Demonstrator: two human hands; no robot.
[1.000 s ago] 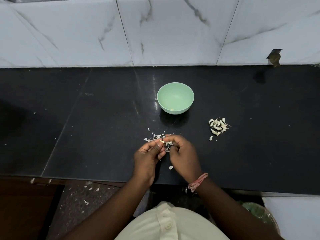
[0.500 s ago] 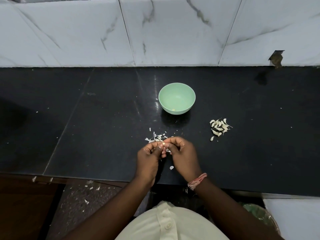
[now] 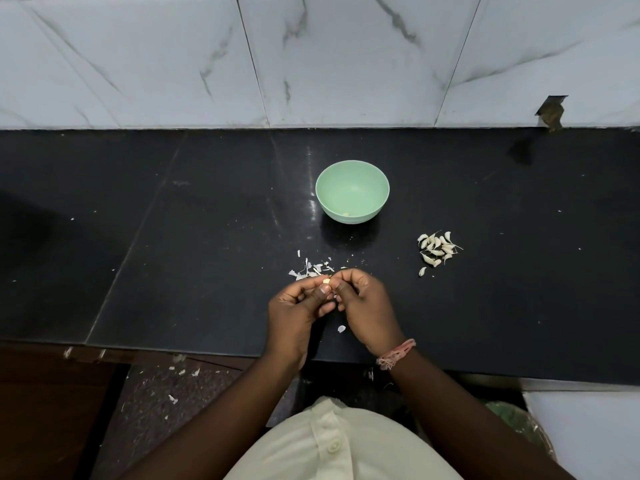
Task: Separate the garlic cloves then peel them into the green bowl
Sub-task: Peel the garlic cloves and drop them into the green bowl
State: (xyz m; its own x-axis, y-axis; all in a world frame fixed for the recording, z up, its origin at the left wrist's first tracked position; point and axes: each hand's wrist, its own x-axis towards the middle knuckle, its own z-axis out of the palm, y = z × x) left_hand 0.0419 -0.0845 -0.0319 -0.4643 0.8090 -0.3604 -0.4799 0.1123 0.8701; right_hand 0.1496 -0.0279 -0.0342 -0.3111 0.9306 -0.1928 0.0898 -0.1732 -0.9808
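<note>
My left hand (image 3: 298, 306) and right hand (image 3: 365, 303) pinch one garlic clove (image 3: 326, 281) just in front of the green bowl (image 3: 352, 174), so skins (image 3: 313, 268) drop short of it.

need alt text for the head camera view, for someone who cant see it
Two hands, left hand and right hand, pinch one garlic clove over a black counter, with torn skins just beyond them. A green bowl sits farther back, and a pile of unpeeled cloves lies to its right.
</note>
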